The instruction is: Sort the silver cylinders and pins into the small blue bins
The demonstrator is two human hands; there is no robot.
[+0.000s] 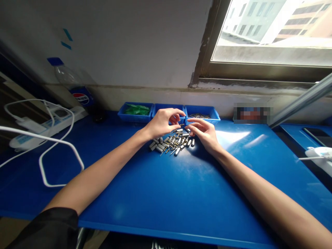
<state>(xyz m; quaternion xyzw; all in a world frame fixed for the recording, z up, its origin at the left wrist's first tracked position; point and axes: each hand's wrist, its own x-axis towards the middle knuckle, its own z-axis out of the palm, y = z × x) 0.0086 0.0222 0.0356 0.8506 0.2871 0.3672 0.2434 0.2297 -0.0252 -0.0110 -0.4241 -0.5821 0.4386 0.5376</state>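
Observation:
A loose pile of small silver rectangular metal pieces and thin brass-coloured pins [174, 142] lies on the blue table. My left hand [166, 121] hovers at the pile's back left edge, its fingers curved and its thumb apart from the index finger. A tiny brass-coloured bit shows near that thumb's tip; whether it touches is unclear. Facing it from the right, my right hand [206, 134] has bent fingers, with index finger and thumb apart, over the pile's right side. Its lower fingertips are close to the metal pieces, and contact cannot be made out.
Behind the pile stand three blue bins: one with green pieces [137, 109], a middle bin [158, 107] partly hidden by my left hand, and one with thin pins [199, 116]. At left are a cola bottle [83, 97], a power strip [52, 126] and white cables [43, 166]. A phone [317, 135] lies far right.

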